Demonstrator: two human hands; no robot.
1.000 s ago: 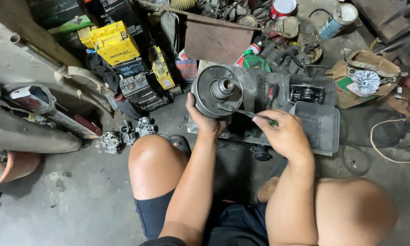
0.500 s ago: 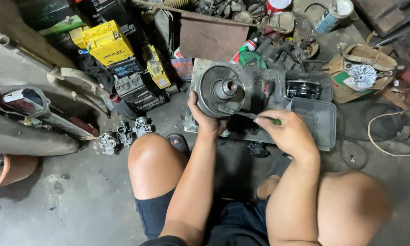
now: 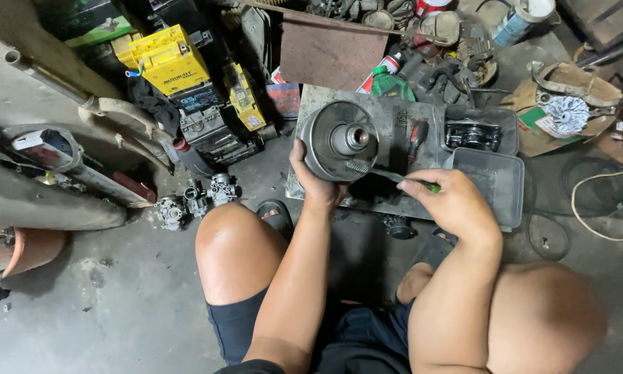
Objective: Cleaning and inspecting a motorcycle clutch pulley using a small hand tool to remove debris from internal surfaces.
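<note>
1. Grey metal, round and drum-shaped, the clutch housing [image 3: 340, 140] stands tilted on its edge over a dark metal tray [image 3: 395, 118] on the workshop floor, its open face with the central hub turned up toward the camera.
2. The left hand [image 3: 316, 181] grips the housing from below: the thumb runs up along its left rim, the fingers curl out of sight behind it, and the wrist bends back so the forearm rises straight from between the knees.
3. The right hand [image 3: 450, 204] is closed into a loose fist around the green handle of a small brush [image 3: 388, 174], knuckles up, the wrist cocked toward the left.
4. The brush reaches leftward from that fist, and its bristle end touches the lower inside of the housing just beneath the hub.
5. Both forearms come up from a squatting posture, bare knees spread to either side, the right elbow resting near the right knee.
6. A red-handled screwdriver [image 3: 417, 136] lies on the tray just right of the housing.
7. A grey plastic tub [image 3: 495, 181] sits beside the right hand, touching the tray's right edge.
8. Yellow battery boxes [image 3: 167, 61] stand well to the left, and two carburettors [image 3: 195, 199] lie on the concrete near the left knee.
</note>
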